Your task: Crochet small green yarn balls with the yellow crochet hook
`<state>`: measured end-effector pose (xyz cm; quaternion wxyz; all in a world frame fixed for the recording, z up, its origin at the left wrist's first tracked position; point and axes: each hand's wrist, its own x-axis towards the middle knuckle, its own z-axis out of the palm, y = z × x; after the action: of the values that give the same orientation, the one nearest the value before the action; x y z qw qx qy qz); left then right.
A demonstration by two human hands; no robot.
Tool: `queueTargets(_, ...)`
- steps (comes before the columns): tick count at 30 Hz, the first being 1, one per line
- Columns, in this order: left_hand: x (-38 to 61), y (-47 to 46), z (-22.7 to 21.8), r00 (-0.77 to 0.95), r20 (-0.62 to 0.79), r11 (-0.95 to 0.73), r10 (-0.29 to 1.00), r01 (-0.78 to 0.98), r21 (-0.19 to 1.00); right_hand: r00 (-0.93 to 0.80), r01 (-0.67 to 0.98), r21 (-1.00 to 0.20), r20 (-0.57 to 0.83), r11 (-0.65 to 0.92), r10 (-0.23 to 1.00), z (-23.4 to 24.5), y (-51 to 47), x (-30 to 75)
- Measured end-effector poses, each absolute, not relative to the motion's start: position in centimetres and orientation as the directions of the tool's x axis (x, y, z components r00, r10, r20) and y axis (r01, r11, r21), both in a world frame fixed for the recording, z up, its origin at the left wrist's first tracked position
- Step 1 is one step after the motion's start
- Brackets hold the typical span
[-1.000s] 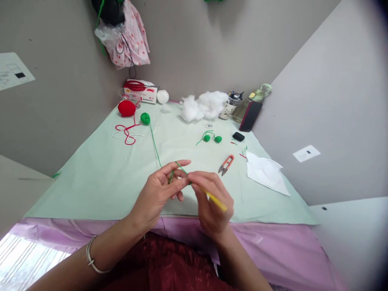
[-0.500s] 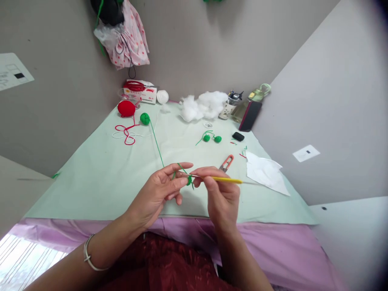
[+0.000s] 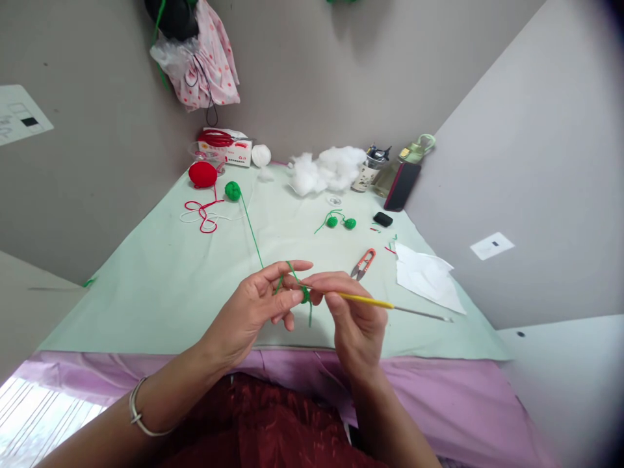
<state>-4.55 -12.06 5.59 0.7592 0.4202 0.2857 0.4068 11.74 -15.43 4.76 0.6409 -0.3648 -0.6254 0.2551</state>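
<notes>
Since half a second ago my crochet hook [image 3: 366,299] has tipped, so its back end slopes down to the right with bare metal showing, and my right hand no longer covers part of the orange snips [image 3: 369,260]. The little green piece [image 3: 305,296] is up over the near part of the table, right between my hands. My left hand [image 3: 251,309] is half open: thumb tip pressed on the piece, index finger stuck out with the green yarn [image 3: 252,233] looped over it, the rest loosely curled. My right hand [image 3: 359,318] is closed around the hook's yellow handle, kinda like a pen. The front tip is right at the piece, but too small to tell if it's through a loop. A short green tail [image 3: 311,316] dangles underneath.

Further out, the yarn runs back to the green ball [image 3: 233,190], with the red ball [image 3: 203,174] just left of it. Two small green balls [image 3: 332,222] lie beyond the snips, with a black case-like thing [image 3: 383,220] to their right. White stuffing [image 3: 336,170] is heaped at the back, beside a cup of pens [image 3: 365,177], and a phone [image 3: 402,187] leans on the right.
</notes>
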Motion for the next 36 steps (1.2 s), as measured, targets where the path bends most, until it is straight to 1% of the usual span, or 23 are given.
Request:
queueTargets(2, -4.7, -12.1, 5.7, 0.513, -0.102, 0.329, 0.852, -0.374, 0.867, 0.128, 0.013, -0.833, 0.549, 0.553, 0.826, 4.6, -15.3, 11.9)
queueTargets(4, -4.8, -12.1, 5.8, 0.507, -0.113, 0.331, 0.854, -0.363, 0.871, 0.142, -0.057, -0.864, 0.489, 0.501, 0.86, 4.5, -15.4, 12.2)
queueTargets(5, -4.8, -12.1, 5.8, 0.501, -0.117, 0.326, 0.858, -0.355, 0.876, 0.142, -0.044, -0.869, 0.482, 0.492, 0.865, 4.5, -15.5, 12.3)
queueTargets(7, -4.8, -12.1, 5.7, 0.475, -0.121, 0.308, 0.871, -0.339, 0.889, 0.137, 0.094, -0.843, 0.538, 0.53, 0.832, 4.5, -15.8, 12.4)
queueTargets(9, -4.7, -12.2, 5.5, 0.44, -0.125, 0.293, 0.889, -0.336, 0.895, 0.066, 0.331, -0.712, 0.672, 0.619, 0.738, 4.2, -16.1, 12.4)
queueTargets(11, -4.4, -12.4, 5.4, 0.42, -0.142, 0.311, 0.897, -0.367, 0.877, -0.082, 0.551, -0.482, 0.781, 0.681, 0.619, 3.8, -16.4, 12.3)
queueTargets(12, -4.3, -12.4, 5.4, 0.429, -0.156, 0.34, 0.89, -0.394, 0.854, -0.151, 0.62, -0.377, 0.803, 0.688, 0.577, 3.6, -16.5, 12.2)
queueTargets(13, -4.2, -12.4, 5.3, 0.455, -0.171, 0.38, 0.874, -0.421, 0.824, -0.186, 0.661, -0.311, 0.814, 0.683, 0.551, 3.4, -16.6, 12.1)
queueTargets(14, -4.2, -12.4, 5.3, 0.489, -0.187, 0.426, 0.852, -0.441, 0.79, -0.18, 0.675, -0.3, 0.819, 0.674, 0.545, 3.2, -16.6, 12.0)
queueTargets(15, -4.2, -12.4, 5.3, 0.521, -0.201, 0.469, 0.829, -0.453, 0.758, -0.137, 0.66, -0.346, 0.818, 0.667, 0.559, 3.2, -16.6, 12.0)
queueTargets(16, -4.2, -12.4, 5.3, 0.543, -0.212, 0.499, 0.812, -0.46, 0.734, -0.063, 0.617, -0.431, 0.807, 0.658, 0.587, 3.2, -16.5, 11.9)
queueTargets(18, -4.2, -12.3, 5.4, 0.539, -0.218, 0.506, 0.813, -0.472, 0.721, 0.12, 0.448, -0.632, 0.743, 0.632, 0.658, 3.6, -16.2, 11.9)
queueTargets(20, -4.2, -12.3, 5.6, 0.502, -0.198, 0.463, 0.842, -0.484, 0.743, 0.209, 0.264, -0.753, 0.655, 0.603, 0.726, 4.2, -15.9, 11.8)
queueTargets(21, -4.1, -12.4, 5.6, 0.492, -0.179, 0.437, 0.852, -0.48, 0.761, 0.21, 0.213, -0.773, 0.634, 0.598, 0.744, 4.4, -15.8, 11.7)
queueTargets(23, -3.8, -12.5, 5.7, 0.476, -0.144, 0.383, 0.868, -0.457, 0.803, 0.16, 0.208, -0.77, 0.635, 0.603, 0.756, 4.6, -15.6, 11.5)
queueTargets(26, -3.5, -12.7, 5.6, 0.436, -0.105, 0.311, 0.894, -0.431, 0.847, 0.11, 0.337, -0.709, 0.683, 0.619, 0.722, 4.0, -15.6, 11.1)
queueTargets(28, -3.4, -12.7, 5.4, 0.416, -0.103, 0.302, 0.903, -0.447, 0.842, 0.086, 0.478, -0.608, 0.751, 0.635, 0.654, 3.4, -15.8, 11.0)
queueTargets(30, -3.5, -12.4, 5.3, 0.444, -0.137, 0.361, 0.885, -0.47, 0.806, 0.027, 0.602, -0.468, 0.822, 0.647, 0.569, 2.9, -15.9, 11.0)
queueTargets(31, -3.6, -12.3, 5.3, 0.468, -0.163, 0.403, 0.869, -0.477, 0.781, 0.013, 0.625, -0.436, 0.835, 0.647, 0.55, 2.8, -16.0, 11.1)
queueTargets(32, -3.7, -12.1, 5.3, 0.49, -0.189, 0.445, 0.851, -0.482, 0.755, 0.028, 0.616, -0.455, 0.829, 0.643, 0.559, 2.9, -16.0, 11.2)
queueTargets(33, -3.8, -12.0, 5.3, 0.505, -0.212, 0.478, 0.837, -0.487, 0.731, 0.074, 0.575, -0.519, 0.802, 0.633, 0.592, 3.1, -16.0, 11.4)
queueTargets(35, -3.9, -11.8, 5.4, 0.492, -0.235, 0.494, 0.838, -0.503, 0.709, 0.205, 0.411, -0.696, 0.7, 0.589, 0.684, 3.7, -15.9, 11.7)
queueTargets(36, -3.9, -11.8, 5.4, 0.47, -0.229, 0.475, 0.852, -0.512, 0.715, 0.245, 0.32, -0.757, 0.647, 0.57, 0.722, 4.0, -15.8, 11.8)
